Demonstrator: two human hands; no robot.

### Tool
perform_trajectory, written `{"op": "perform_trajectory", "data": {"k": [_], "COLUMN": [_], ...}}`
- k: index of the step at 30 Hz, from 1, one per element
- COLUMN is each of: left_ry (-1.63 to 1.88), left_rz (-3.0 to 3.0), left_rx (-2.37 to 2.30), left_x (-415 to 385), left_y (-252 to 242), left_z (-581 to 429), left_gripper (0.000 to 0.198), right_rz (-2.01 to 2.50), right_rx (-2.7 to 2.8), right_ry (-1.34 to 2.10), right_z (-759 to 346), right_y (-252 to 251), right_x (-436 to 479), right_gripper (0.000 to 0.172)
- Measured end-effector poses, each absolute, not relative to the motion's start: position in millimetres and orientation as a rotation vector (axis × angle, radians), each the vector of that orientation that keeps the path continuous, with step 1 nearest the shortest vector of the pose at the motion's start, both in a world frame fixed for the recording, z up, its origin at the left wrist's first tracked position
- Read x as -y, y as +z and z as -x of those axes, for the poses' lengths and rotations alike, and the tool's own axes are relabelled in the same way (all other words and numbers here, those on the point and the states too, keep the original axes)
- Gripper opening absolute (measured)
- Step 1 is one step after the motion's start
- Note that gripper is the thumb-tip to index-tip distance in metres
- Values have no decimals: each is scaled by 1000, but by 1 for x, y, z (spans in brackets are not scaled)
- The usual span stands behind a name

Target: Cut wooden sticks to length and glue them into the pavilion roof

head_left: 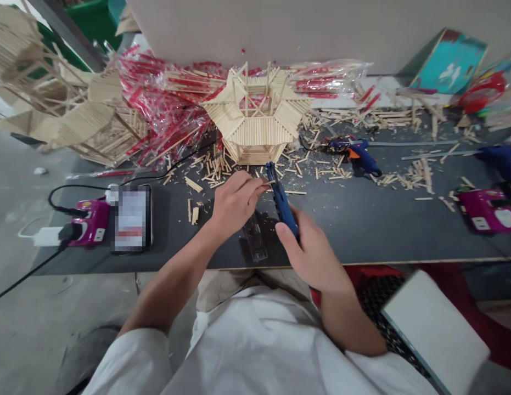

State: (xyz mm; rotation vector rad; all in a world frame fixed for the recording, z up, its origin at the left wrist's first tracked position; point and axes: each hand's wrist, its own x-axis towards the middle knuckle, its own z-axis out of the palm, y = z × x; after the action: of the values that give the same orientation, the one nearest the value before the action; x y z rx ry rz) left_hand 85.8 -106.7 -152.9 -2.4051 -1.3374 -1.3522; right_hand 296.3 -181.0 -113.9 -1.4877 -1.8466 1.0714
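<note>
My right hand (313, 255) grips a pair of blue-handled cutters (281, 200), jaws pointing away from me. My left hand (234, 200) pinches a short wooden stick (267, 182) and holds it at the cutter's tip. Both hands hover over the dark table (362, 225), just in front of a model pavilion roof (255, 118) built of wooden sticks. Cut stick pieces (209, 170) lie scattered around the model's base.
A phone (130, 218) and a magenta device (90, 220) with cables lie at left. A blue glue gun (358, 153) rests right of the model, another magenta box (488, 208) at far right. Red-printed packets of sticks (164, 104) and more stick models (66, 115) fill the back left.
</note>
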Motion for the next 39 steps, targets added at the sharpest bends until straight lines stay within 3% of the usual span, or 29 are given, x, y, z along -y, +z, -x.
{"op": "perform_trajectory", "data": {"k": [13,20,39], "left_ry": [-1532,-1525,-1630], "left_rz": [2375,2377,2385], "left_rx": [1326,1351,1244], "left_x": [102,104,104], "left_y": [-159,-154,-155], "left_z": [-86,-87,-89], "left_gripper": [18,27,12], "right_rz": [1638,1619,1493], "right_rx": [1955,1972,1961], "right_ry": [762,775,843], "right_z": [-275,-281,-291], "right_y": [-122,-125,-123], "right_x": [189,186,184], "right_gripper": [56,57,48]}}
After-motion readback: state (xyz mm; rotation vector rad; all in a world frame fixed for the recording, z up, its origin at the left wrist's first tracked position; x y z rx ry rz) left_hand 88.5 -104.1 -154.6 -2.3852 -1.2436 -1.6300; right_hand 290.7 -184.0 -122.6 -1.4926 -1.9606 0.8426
